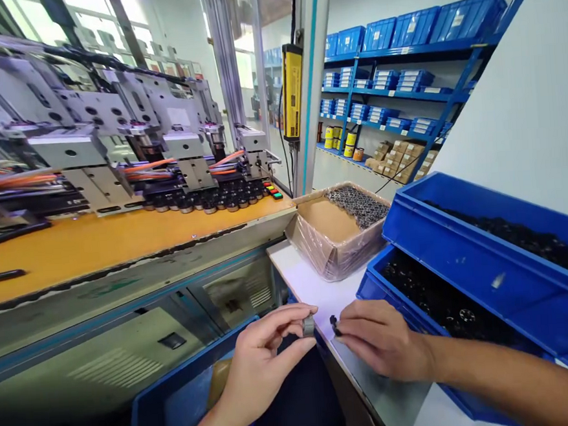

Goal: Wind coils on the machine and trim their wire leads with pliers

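Note:
My left hand (260, 357) is closed in a pinch on a small grey metal ring (308, 325), held between thumb and fingertips at the bottom centre. My right hand (378, 339) is just to its right, fingers pinched on a small black part (335, 326). The two parts are a few centimetres apart, above the edge of a white side table (313, 282). Right of my right hand lies a blue bin (380, 265) holding many black round parts.
A second blue bin (461, 239) of black parts sits stacked above the first. A cardboard box (330, 249) lined with plastic holds grey rings. A machine (114, 147) with a row of black parts stands on the orange bench (96, 242). Blue shelving (392, 88) is behind.

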A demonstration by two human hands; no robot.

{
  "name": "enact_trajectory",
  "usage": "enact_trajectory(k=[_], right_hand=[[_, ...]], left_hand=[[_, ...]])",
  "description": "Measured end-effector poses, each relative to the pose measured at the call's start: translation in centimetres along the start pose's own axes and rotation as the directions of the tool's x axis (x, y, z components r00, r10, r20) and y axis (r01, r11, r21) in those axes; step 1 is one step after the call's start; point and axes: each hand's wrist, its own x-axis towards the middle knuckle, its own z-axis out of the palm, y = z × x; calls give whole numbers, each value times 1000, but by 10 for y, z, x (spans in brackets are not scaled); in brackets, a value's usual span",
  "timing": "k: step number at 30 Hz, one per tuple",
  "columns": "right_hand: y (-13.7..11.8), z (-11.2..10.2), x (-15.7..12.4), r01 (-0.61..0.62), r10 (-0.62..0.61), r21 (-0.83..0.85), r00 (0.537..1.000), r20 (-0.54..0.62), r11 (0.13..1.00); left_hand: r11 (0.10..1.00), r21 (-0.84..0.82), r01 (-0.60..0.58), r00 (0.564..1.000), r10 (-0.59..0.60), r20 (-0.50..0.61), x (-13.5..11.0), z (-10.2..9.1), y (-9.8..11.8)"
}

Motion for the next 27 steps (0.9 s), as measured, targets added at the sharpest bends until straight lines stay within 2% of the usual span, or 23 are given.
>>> enact_trajectory(k=[2, 5, 8, 15, 20, 25, 27], right_hand=[[-2, 6, -6, 28, -28, 2, 1000, -9, 1000], [3, 6, -11, -4, 4, -1, 999, -37, 1000], [6, 4, -11, -16, 17, 32, 1000, -26, 999], [3, 2, -12, 10, -10, 55, 1000, -11, 998], [3, 0, -13, 36, -36, 55, 999, 8, 998], [3, -1, -14, -27, 27, 6, 998, -64, 1000], [4, -2, -13, -17, 15, -30, 998, -58, 999]], left_hand=[[997, -70, 19, 1000, -18, 19, 0, 6, -1], [978, -206, 29, 999, -23, 33, 2, 15, -1], [962, -268, 60, 998, -48, 52, 5, 24, -3], [961, -241, 132, 988, -107, 114, 6, 34, -6], [976, -196, 90, 994, -75, 80, 3, 34, -2], [968, -232, 93, 995, -81, 61, 4, 34, 1], [965, -239, 110, 994, -100, 54, 4, 35, 2]])
